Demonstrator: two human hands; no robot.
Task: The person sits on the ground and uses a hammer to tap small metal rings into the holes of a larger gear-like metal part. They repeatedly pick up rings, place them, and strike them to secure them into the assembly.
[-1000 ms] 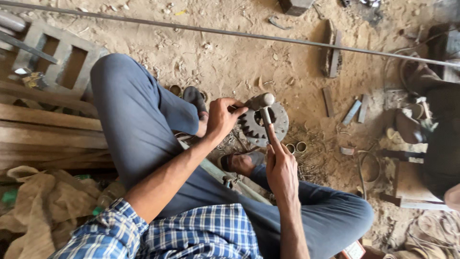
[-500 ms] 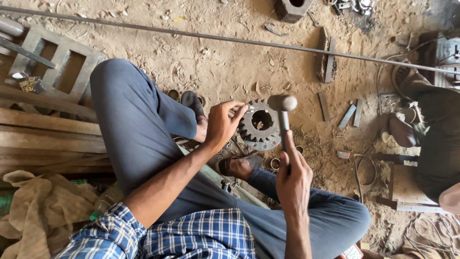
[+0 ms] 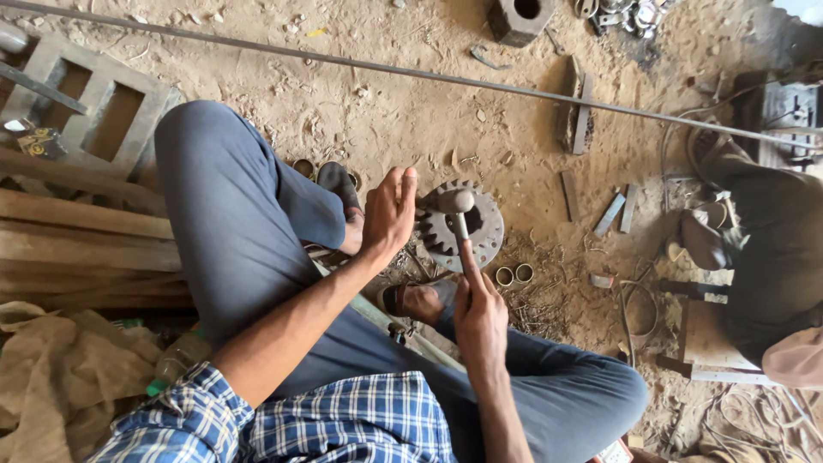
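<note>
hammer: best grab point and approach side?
Grip the hammer on its thin handle below the head, coming from the near side, as the right hand does. The handle runs toward the person, while the round head sits over the toothed gear, where the left hand crowds it.

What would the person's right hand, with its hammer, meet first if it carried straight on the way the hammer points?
Most likely the toothed gear wheel on the sandy ground: the hammer in the right hand has its head right over the wheel. From one overhead view, the gap between them cannot be judged.
</note>
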